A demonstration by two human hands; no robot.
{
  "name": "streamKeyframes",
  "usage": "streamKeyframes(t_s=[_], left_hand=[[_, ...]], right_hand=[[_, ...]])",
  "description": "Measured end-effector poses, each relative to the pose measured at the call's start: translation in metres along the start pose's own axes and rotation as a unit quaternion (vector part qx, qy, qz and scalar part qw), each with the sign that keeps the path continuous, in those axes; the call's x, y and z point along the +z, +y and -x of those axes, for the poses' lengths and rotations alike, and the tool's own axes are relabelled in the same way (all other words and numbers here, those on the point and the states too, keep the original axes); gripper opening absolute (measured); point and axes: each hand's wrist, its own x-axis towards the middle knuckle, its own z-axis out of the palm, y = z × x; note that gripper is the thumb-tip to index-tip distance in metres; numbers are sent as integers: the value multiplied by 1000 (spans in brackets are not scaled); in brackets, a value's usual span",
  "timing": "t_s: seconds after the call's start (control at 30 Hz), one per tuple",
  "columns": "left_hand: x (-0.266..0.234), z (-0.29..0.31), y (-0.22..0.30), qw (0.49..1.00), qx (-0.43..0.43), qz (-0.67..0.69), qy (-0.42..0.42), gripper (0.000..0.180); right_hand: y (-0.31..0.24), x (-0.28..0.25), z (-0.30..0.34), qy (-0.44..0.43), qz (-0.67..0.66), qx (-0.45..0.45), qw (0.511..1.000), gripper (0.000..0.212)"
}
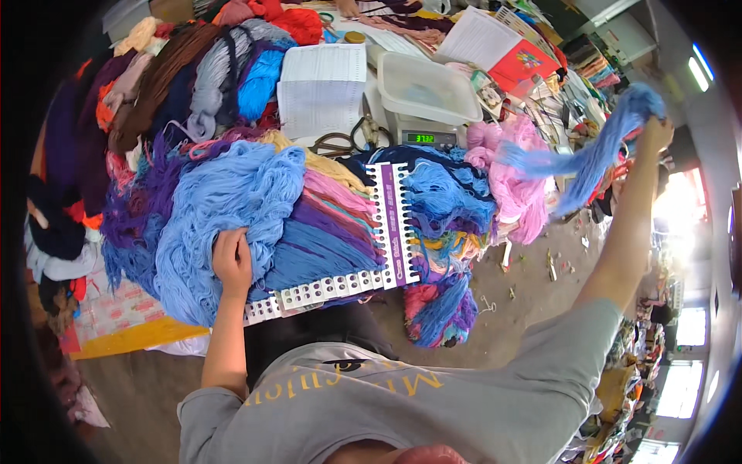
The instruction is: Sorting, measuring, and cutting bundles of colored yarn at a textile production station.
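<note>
The right hand (655, 133) grips a light blue yarn strand (587, 158) lifted at two o'clock, the left hand (232, 259) presses fingers-down on the blue yarn heap (224, 201) at nine o'clock; apparently mid-pull, needing steady tension next.

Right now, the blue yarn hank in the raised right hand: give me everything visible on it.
The hank of light blue yarn looks like soft, loosely bundled strands. The right hand grips its upper end, arm raised high at the right of the view. From there it stretches down and left, taut, its far end meeting the pink yarn on the heaped table. It hangs clear of the floor.
</note>
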Motion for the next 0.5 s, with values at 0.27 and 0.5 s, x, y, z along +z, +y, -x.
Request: streamKeyframes(t_s=[0.27, 0.5], left_hand=[[15, -4, 2, 998, -22, 51, 19, 12], [-7, -3, 12, 998, -44, 44, 18, 12]], right_hand=[[89, 107, 311, -341, 218, -193, 894, 28], [-17, 81, 358, -428, 149, -109, 885, 42]])
